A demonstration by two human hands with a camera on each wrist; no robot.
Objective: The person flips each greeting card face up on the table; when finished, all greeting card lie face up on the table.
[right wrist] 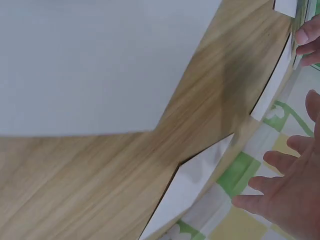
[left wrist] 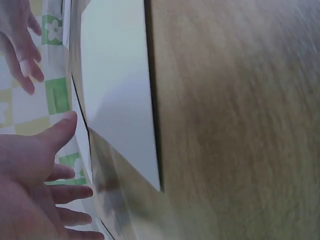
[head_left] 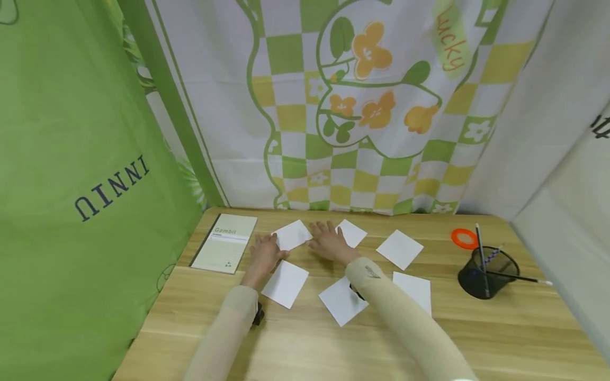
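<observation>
Several white square cards lie spread on the wooden table. My left hand, fingers spread, is at the left end of the back-left card. Its thumb extends above a nearer card. My right hand is beyond that back-left card's right end, beside another back card, partly covering it. In the left wrist view the left fingers are straight and hold nothing. The right wrist view shows the right fingers extended, also holding nothing. Whether either hand touches a card, I cannot tell.
A notebook lies at the back left. On the right stand a black mesh pen cup with pencils and an orange ring. More cards lie at right and under my right forearm. A patterned curtain hangs behind.
</observation>
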